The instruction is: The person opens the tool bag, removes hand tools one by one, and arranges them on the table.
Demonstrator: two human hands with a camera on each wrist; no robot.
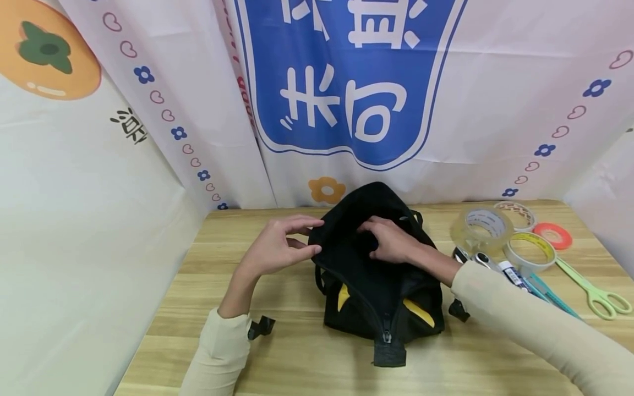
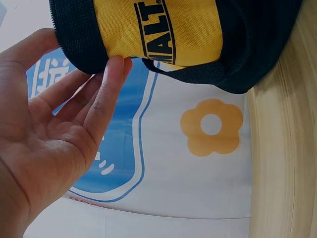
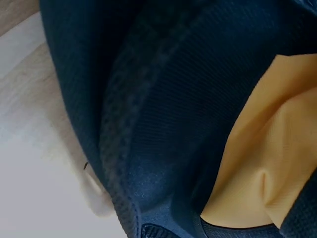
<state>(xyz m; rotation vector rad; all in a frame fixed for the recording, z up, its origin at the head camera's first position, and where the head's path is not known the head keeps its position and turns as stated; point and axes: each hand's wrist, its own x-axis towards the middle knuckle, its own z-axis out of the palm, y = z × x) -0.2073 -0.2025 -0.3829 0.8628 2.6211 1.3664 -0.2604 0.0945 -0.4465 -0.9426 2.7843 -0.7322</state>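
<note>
A black tool bag (image 1: 346, 264) with yellow panels stands on the table, its zipped mouth spread wide. In the left wrist view, lettering ending in "WALT" shows on the bag's yellow side (image 2: 198, 29). My left hand (image 1: 277, 247) pinches the left rim of the mouth, thumb and fingers on the cloth. My right hand (image 1: 391, 240) reaches inside the bag, thumb and forefinger apart; its other fingers are hidden and nothing held shows. The right wrist view has black cloth and a yellow panel (image 3: 267, 158) close up, without the hand.
Right of the bag lie a wide clear tape roll (image 1: 482, 228), a red-orange tape roll (image 1: 553, 236), a yellow-lined tape roll (image 1: 531, 250), green scissors (image 1: 596, 291), a teal cutter (image 1: 550, 294) and a glue stick (image 1: 512, 275). A printed cloth (image 1: 446, 181) hangs behind the table.
</note>
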